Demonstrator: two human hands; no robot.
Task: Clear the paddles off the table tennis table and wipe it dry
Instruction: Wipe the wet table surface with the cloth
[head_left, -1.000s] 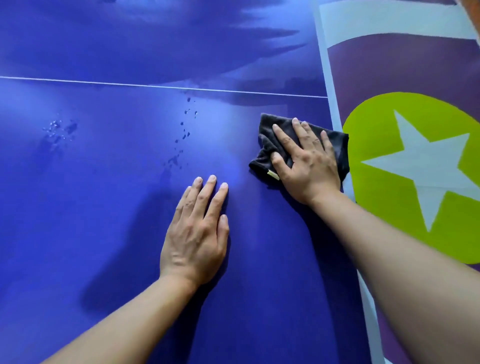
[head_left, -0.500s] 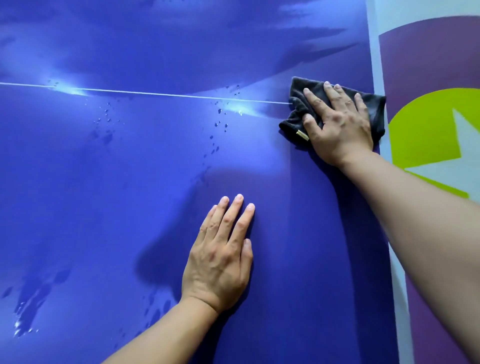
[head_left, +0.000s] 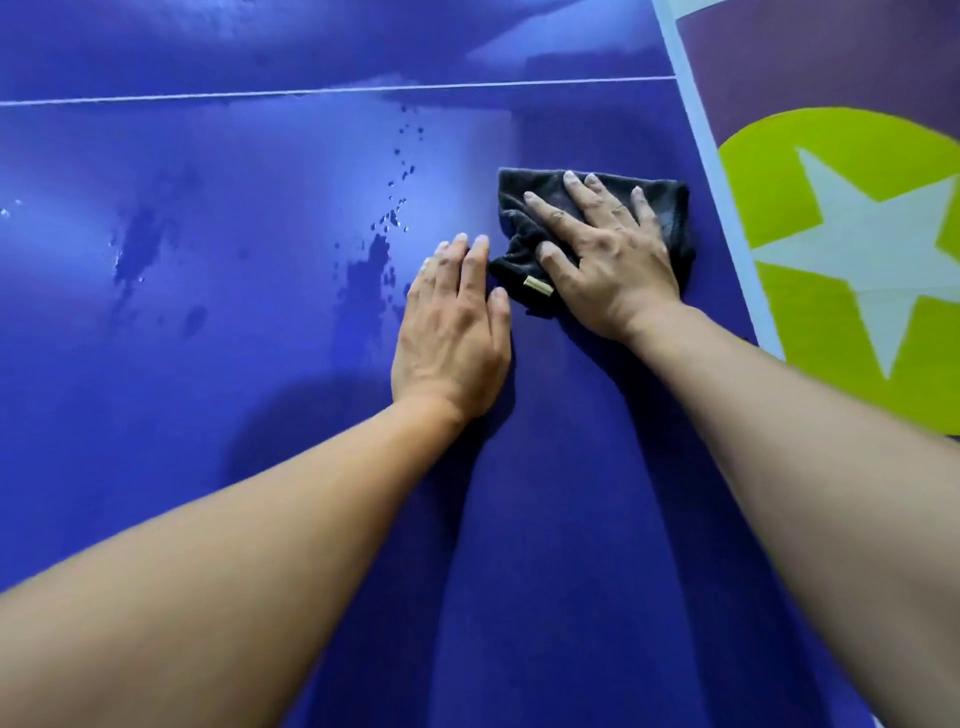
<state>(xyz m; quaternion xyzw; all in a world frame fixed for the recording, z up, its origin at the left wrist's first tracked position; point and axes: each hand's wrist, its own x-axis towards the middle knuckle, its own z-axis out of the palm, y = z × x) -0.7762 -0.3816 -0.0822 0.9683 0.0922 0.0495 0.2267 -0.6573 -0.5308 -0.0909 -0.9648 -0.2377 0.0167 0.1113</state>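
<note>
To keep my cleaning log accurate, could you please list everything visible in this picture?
table: one, blue, fills most of the view
line: one, white, across the table's far part
water: scattered drops and darker wet patches, left of the hands
cloth: one, dark grey with a tan tag, on the table near its right edge
floor: purple, right of the table
circle: one, green, on the floor
star: one, pale, inside the circle
left hand: flat on the table, beside the cloth
right hand: flat on the cloth, fingers spread
</note>
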